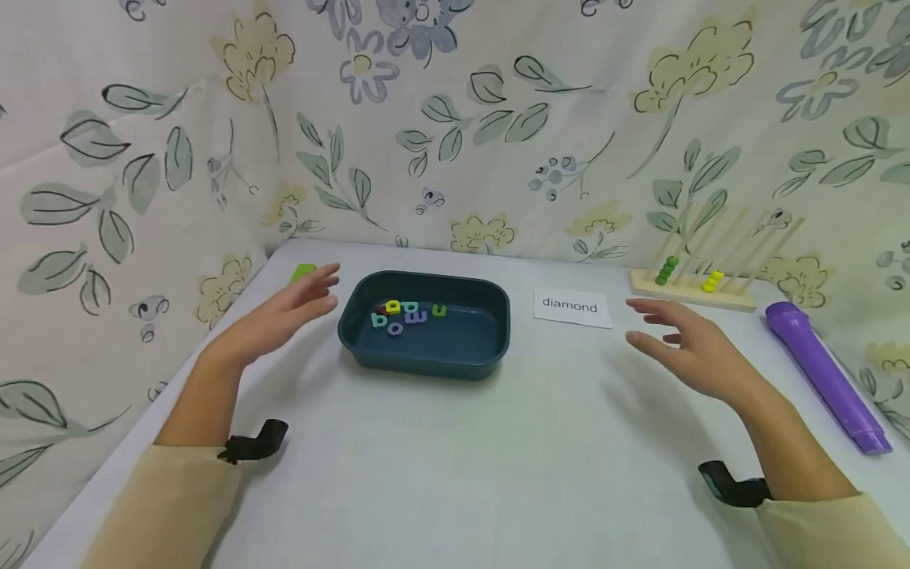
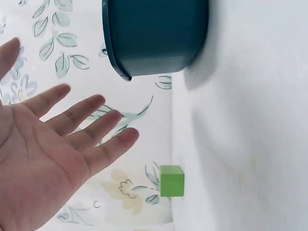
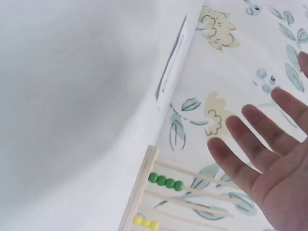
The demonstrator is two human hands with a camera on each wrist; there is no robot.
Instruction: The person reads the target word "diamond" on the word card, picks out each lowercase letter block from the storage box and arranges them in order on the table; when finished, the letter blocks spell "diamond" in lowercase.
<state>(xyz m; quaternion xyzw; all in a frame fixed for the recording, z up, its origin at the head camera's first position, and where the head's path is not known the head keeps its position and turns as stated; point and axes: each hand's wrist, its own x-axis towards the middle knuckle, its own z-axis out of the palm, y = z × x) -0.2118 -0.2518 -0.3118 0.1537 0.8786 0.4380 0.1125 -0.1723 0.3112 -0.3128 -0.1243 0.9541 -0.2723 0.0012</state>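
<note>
My left hand (image 1: 290,314) hovers just left of a dark teal tray (image 1: 426,359), its fingers spread and holding nothing. Several small colored letters lie in the tray's left half, among them a yellow letter (image 1: 393,307), a purple letter m (image 1: 415,317) and a green letter (image 1: 438,310). On the right side, my right hand (image 1: 686,348) is raised over the table with relaxed, empty fingers. A white card (image 1: 572,307) printed "diamond" lies between the tray and that hand. In the left wrist view, a green block (image 2: 172,181) stands beyond the left fingers.
At the back right stands a wooden rack (image 1: 693,291) of upright rods with green beads (image 1: 667,270) and yellow beads (image 1: 713,280). A purple tube-shaped object (image 1: 828,379) lies along the right edge. Flowered cloth (image 1: 455,158) hangs behind the white table (image 1: 455,466).
</note>
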